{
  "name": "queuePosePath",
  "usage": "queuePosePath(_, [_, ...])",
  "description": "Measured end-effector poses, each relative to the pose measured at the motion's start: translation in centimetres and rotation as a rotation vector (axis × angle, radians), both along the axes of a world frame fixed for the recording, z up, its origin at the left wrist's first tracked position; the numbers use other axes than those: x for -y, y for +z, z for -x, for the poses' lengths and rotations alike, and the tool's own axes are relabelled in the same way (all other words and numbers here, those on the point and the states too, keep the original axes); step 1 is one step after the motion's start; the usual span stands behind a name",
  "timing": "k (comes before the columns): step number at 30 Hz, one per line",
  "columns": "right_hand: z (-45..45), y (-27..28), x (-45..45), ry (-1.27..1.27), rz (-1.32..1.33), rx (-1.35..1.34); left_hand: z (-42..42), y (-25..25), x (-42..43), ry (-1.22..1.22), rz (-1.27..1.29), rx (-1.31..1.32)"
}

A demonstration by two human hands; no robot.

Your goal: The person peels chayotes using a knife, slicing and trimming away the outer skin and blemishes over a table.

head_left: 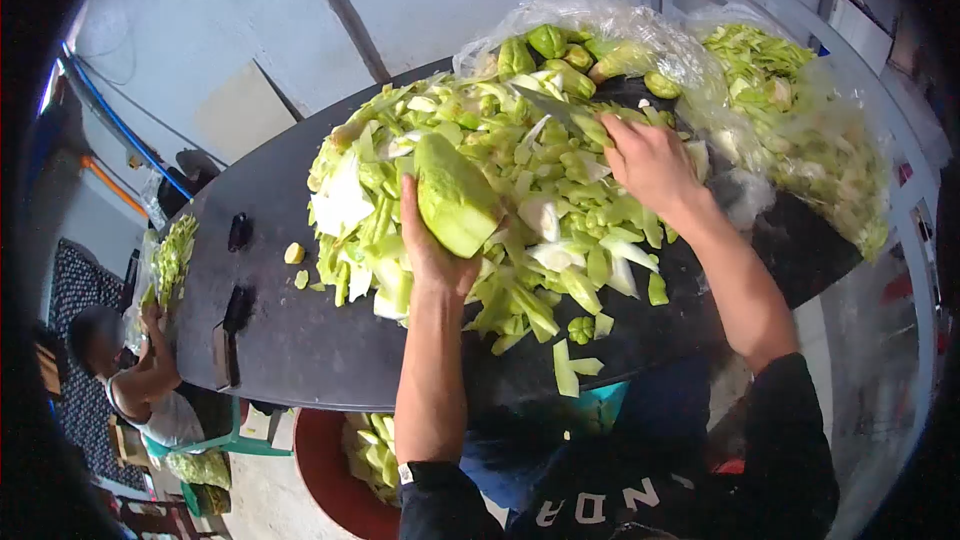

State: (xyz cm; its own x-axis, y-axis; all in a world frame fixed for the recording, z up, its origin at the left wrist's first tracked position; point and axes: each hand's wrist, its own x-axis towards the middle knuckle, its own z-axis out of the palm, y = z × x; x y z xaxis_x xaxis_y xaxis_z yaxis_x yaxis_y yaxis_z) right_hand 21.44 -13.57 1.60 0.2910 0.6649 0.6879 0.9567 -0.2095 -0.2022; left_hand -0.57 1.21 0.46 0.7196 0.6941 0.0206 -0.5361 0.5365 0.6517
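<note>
My left hand (437,258) is wrapped round a large, pale green, partly peeled chayote (452,195), held up over the table. In my right hand (650,162) is a knife (552,108), its blade pointing left above the heap. Beneath both hands spreads a big pile of green chayote peelings (580,225). Whole chayotes (547,41) lie at the back of the pile, beside clear plastic. The knife and the held chayote are apart.
The dark oval table (290,340) carries the pile. A plastic bag of shreds (800,130) stands at right. Below the near edge is a red tub (320,480) with cut pieces. Another person (150,390) sits at far left, handling greens. Dark objects (232,325) lie on the table's left.
</note>
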Motion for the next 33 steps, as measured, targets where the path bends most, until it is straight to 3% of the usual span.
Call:
queuePosePath(3, [1.6, -0.1, 0.5, 0.080, -0.058, 0.132, -0.1, 0.2, 0.6, 0.030, 0.169, 0.009])
queuePosePath(6, [3.6, -0.4, 0.0, 0.227, -0.179, 0.462, -0.8, -0.2, 1.2, 0.021, 0.162, -0.014])
queuePosePath(13, [9.9, -0.6, 0.2, 0.568, -0.305, 0.600, -0.2, -0.8, 1.1, -0.057, 0.209, 0.108])
queuePosePath(16, [10.6, -0.3, 0.5, 0.557, -0.234, 0.670, 0.1, -0.5, 1.1, -0.192, 0.265, 0.263])
queuePosePath(19, [10.8, -0.2, 0.0, 0.537, -0.242, 0.679, 0.1, -0.5, 1.0, -0.085, 0.271, 0.185])
queuePosePath(22, [10.8, -0.5, -0.2, 0.514, -0.266, 0.680, -0.7, -2.2, -0.4, 0.156, 0.118, -0.089])
queuePosePath(24, [10.8, -0.7, -0.3, 0.512, -0.283, 0.678, -1.1, -3.5, -1.6, 0.293, 0.168, -0.104])
queuePosePath(27, [10.8, -0.5, -0.1, 0.529, -0.277, 0.659, -0.5, -2.3, 0.1, 0.162, 0.232, -0.013])
queuePosePath(29, [8.3, -1.5, -1.6, 0.446, -0.297, 0.680, -0.3, -0.9, 2.7, 0.131, 0.069, 0.134])
queuePosePath(30, [6.5, -1.0, -1.7, 0.323, -0.143, 0.652, -0.7, -0.6, 1.9, 0.114, 0.356, 0.147])
queuePosePath(31, [4.5, -1.8, -2.4, 0.193, -0.114, 0.546, -0.4, 1.3, 3.3, 0.163, 0.280, 0.027])
queuePosePath(33, [1.8, -2.1, -2.5, 0.143, -0.133, 0.455, -0.3, -0.2, 1.7, -0.040, 0.361, 0.221])
